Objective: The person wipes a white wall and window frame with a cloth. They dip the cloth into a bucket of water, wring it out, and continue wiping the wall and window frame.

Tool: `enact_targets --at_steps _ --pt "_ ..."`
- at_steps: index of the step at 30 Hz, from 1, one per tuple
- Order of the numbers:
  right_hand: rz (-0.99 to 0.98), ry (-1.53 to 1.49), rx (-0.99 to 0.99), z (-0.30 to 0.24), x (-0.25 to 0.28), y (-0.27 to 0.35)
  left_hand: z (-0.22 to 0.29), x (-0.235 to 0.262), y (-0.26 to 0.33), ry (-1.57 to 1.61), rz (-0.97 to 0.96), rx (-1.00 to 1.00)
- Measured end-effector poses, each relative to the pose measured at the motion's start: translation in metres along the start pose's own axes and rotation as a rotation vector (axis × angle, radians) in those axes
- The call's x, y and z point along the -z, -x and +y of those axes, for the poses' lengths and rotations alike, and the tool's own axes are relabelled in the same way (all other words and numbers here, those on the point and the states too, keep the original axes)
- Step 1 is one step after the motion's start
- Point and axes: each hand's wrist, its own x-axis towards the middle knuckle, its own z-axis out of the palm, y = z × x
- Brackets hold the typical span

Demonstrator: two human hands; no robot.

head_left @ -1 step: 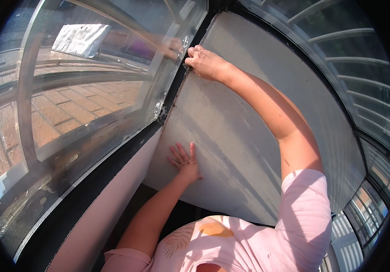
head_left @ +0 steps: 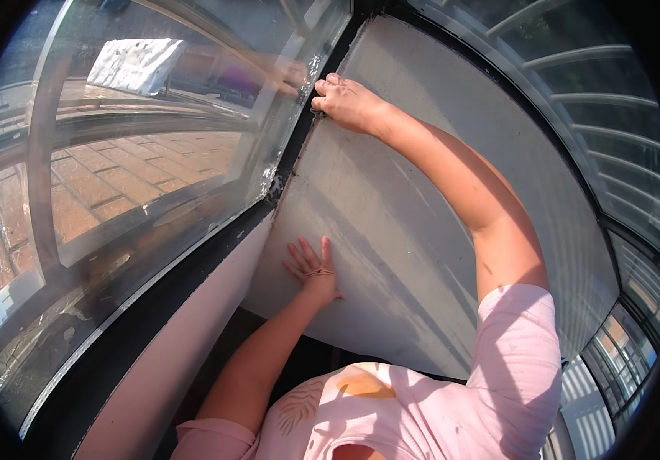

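Note:
A wide grey panel (head_left: 391, 184), streaked with light and shadow, lies in front of me. On its near left part rests my left hand (head_left: 313, 268), open, its fingers spread and a thin band round the wrist. My right hand (head_left: 345, 103) is closed at the panel's far left edge, where it meets the black frame (head_left: 293, 153) of the window. Something small and dark peeks out under its fingertips, too hidden to name. Beside that hand, the window glass (head_left: 215, 176) shows pale spots and smears along the frame.
Through the left glass I see brick paving (head_left: 123, 172) and a bright white board (head_left: 134, 67). Curved metal bars (head_left: 606, 100) run behind the glass on the right. A pale pink wall strip (head_left: 184, 345) borders the panel at lower left.

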Motion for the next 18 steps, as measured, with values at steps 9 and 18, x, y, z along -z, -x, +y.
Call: enact_targets --at_steps 9,18 --pt "-0.169 0.138 -0.025 -0.018 0.005 -0.011 0.001 0.001 -0.001 0.023 -0.014 0.002" --pt "-0.019 0.018 -0.180 -0.051 -0.009 0.001 0.001 0.003 -0.002 -0.019 -0.080 0.050"
